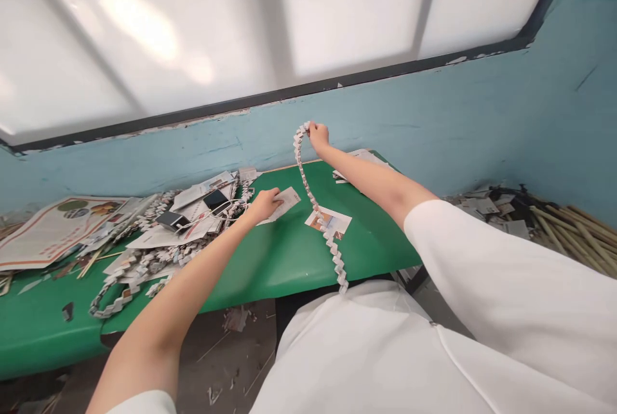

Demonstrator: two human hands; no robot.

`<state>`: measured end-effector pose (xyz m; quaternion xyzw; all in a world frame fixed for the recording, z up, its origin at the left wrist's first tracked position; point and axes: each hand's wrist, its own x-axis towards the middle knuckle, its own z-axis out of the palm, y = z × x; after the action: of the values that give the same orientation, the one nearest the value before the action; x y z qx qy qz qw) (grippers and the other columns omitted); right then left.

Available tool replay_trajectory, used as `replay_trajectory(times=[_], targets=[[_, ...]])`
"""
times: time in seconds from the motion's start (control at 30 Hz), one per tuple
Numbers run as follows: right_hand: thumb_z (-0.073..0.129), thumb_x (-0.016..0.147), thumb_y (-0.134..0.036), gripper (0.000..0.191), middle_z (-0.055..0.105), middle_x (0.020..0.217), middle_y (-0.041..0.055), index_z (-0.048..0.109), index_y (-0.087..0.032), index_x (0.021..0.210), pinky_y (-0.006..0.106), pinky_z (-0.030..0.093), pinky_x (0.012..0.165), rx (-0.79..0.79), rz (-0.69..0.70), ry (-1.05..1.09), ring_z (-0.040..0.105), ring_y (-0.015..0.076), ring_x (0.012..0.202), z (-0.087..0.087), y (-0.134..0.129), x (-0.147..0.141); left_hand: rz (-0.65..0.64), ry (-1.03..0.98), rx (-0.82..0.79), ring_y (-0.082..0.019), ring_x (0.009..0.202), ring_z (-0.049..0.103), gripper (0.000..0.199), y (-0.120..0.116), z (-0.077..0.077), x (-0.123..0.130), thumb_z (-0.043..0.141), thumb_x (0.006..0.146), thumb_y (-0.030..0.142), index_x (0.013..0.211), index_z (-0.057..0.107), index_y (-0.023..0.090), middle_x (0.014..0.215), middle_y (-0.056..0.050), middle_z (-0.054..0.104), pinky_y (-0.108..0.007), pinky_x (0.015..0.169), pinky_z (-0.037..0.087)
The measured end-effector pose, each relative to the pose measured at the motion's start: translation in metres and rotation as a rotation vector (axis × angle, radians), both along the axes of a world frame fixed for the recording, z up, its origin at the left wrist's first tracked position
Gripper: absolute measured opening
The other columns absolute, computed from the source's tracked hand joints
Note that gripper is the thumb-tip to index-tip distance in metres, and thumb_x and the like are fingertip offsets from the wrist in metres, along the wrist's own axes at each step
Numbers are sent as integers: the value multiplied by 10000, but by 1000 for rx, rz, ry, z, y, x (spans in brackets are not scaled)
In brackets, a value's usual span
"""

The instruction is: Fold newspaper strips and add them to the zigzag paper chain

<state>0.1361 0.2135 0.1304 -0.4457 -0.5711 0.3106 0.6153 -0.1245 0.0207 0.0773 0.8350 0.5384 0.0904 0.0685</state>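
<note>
My right hand [319, 137] is raised above the far side of the table, its fingers pinched on the upper end of a folded-paper chain [308, 192]. The zigzag chain arcs down from there, and its lower end reaches the table's front edge by my white shirt. Lower and to the left, my left hand [264, 204] grips a pale printed piece of paper [288, 202] over the green tabletop. Behind the chain lies another printed paper piece [340, 224] with an orange and blue picture.
Left on the green table [270, 266] is a heap of folded-paper chains [139, 266], with newspaper sheets [53, 231], two dark devices and white cables. More papers [359, 160] lie at the back right. Sticks [569, 234] and scraps are piled at the right wall.
</note>
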Motion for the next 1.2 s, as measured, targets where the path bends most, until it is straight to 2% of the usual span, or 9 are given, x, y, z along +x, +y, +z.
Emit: replay_trajectory(times=[0.1, 0.27, 0.43, 0.6, 0.73, 0.87, 1.03, 1.1, 1.2], targets=[[402, 1090, -394, 479, 486, 614, 30, 456, -220, 648, 295, 400, 675, -73, -35, -280, 509, 174, 662, -3, 1, 3, 23, -37, 88, -294, 805, 651, 182, 12, 12, 4, 554, 916, 368, 978, 653, 228, 846, -94, 710, -322, 693, 435], [710, 937, -287, 380, 503, 571, 37, 500, -221, 628, 340, 432, 733, -172, 109, -396, 536, 213, 685, -47, -17, 2, 86, -141, 121, -268, 744, 620, 224, 28, 20, 6, 639, 862, 449, 826, 622, 228, 797, -86, 690, -310, 635, 397], [650, 975, -534, 417, 591, 668, 88, 567, -223, 710, 356, 480, 689, -276, 266, -359, 572, 240, 715, -86, -25, -25, 215, -398, 10, -217, 697, 613, 307, 40, 8, 8, 745, 755, 490, 731, 629, 208, 750, -50, 693, -278, 575, 370], [283, 967, -852, 805, 703, 784, 127, 692, -184, 782, 336, 484, 592, -471, 689, -224, 606, 216, 651, -90, -34, -51, 284, -748, -201, -201, 720, 651, 426, 52, -19, 17, 845, 655, 513, 851, 725, 153, 836, -64, 752, -261, 584, 423], [304, 889, -938, 864, 676, 721, 87, 701, -181, 759, 306, 435, 549, -437, 816, -119, 572, 183, 607, -94, -48, -49, 368, -917, -392, -230, 752, 696, 587, 67, -39, 16, 928, 570, 507, 986, 767, 126, 920, -103, 784, -286, 618, 494], [735, 765, -772, 619, 569, 604, 6, 630, -168, 679, 265, 343, 536, -260, 635, -213, 480, 134, 574, -113, -57, -38, 365, -1085, -465, -211, 706, 687, 627, 88, -49, 21, 971, 537, 476, 1001, 770, 106, 890, -112, 781, -278, 602, 500], [723, 761, -737, 582, 473, 512, -24, 532, -202, 635, 273, 265, 461, -257, 391, 4, 392, 116, 482, -125, -53, -24, 351, -1541, -454, -177, 723, 687, 639, 118, -55, 51, 979, 549, 473, 1008, 730, 104, 919, -100, 773, -290, 676, 567], [732, 754, -735, 586, 462, 490, -22, 504, -215, 611, 275, 261, 445, -261, 302, 44, 390, 117, 462, -124, -49, -18, 340, -1587, -436, -166, 705, 685, 651, 124, -61, 64, 980, 569, 452, 1057, 717, 110, 928, -94, 772, -275, 638, 564], [735, 756, -737, 584, 472, 468, -15, 527, -212, 606, 277, 259, 432, -290, 266, 39, 401, 126, 443, -124, -43, -10, 302, -1513, -441, -78, 447, 508, 587, 125, -73, 74, 952, 631, 488, 978, 682, 98, 694, -24, 685, -216, 417, 391]])
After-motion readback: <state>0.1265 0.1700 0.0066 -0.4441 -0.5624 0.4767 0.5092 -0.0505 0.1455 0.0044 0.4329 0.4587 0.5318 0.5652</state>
